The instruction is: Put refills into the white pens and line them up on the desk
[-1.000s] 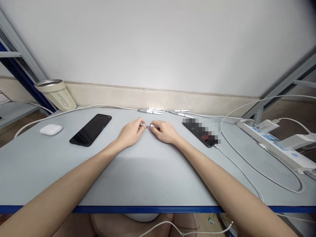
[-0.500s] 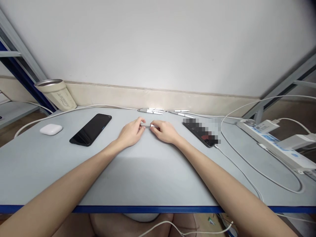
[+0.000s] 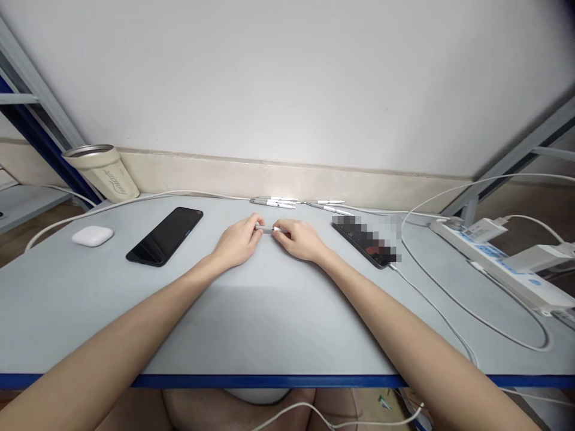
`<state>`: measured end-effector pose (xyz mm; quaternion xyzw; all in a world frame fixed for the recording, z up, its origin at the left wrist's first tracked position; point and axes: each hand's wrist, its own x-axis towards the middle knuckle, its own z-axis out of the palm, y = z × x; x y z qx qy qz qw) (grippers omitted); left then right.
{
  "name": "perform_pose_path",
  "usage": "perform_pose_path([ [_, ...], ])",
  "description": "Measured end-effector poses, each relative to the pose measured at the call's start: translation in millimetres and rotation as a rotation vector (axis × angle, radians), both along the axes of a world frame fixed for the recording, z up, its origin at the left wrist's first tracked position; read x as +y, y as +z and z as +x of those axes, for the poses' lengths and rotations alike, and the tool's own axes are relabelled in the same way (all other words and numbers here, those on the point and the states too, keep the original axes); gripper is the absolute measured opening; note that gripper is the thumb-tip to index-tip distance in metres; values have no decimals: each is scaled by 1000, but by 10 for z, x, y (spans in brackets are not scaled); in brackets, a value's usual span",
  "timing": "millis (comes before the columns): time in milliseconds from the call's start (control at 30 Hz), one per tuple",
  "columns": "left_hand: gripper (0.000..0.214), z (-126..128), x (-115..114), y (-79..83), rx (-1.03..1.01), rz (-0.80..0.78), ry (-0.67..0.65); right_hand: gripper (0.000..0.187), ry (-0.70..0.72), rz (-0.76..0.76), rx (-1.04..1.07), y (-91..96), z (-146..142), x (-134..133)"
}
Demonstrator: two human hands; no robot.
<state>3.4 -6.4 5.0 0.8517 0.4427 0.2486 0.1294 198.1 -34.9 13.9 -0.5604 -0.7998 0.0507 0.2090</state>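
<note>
Between my left hand (image 3: 237,240) and my right hand (image 3: 300,240) lies a slim grey-and-white pen (image 3: 269,228), held just above the grey table top (image 3: 269,335). The fingers of my left hand close on its grey barrel, and those of my right hand close on its white end. Further back, near the wall, lie several similar pens (image 3: 274,202). The fingers partly hide the pen in my hands.
On the left are a black smartphone (image 3: 164,236) and a white earbud case (image 3: 92,236), with a beige tumbler (image 3: 102,173) behind them. On the right are a cabled phone (image 3: 366,245) and a white power strip (image 3: 498,266). White cables (image 3: 471,314) run along the table.
</note>
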Motion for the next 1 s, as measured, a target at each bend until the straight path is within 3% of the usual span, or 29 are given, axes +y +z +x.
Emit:
perform_pose_path([
  [1000, 24, 8, 7, -11, -15, 7, -10, 28, 3, 2, -12, 26, -10, -10],
])
